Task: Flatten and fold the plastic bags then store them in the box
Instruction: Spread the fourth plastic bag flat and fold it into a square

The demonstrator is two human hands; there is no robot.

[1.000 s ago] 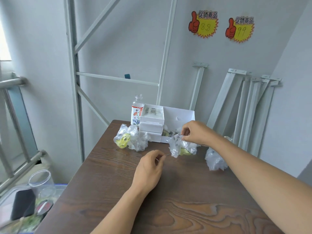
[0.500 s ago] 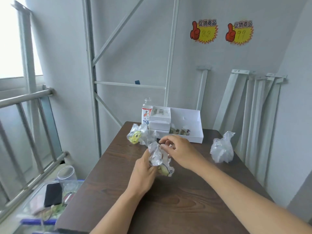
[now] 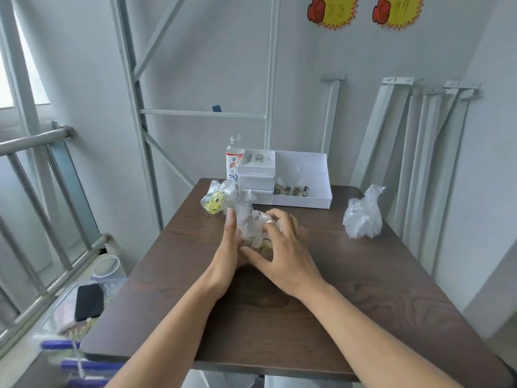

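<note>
Seemingly upright, crumpled bag (image 3: 249, 224) sits between left hand (image 3: 227, 249) and right hand (image 3: 288, 256).

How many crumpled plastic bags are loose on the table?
3: a crumpled bag between left hand and right hand, a yellow-printed bag by the white box (possibly hiding another), a clear bag at the table's right edge.

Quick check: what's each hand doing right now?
Left hand: open, fingers straight against the bag.
Right hand: fingers curled over the bag, holding it.
</note>
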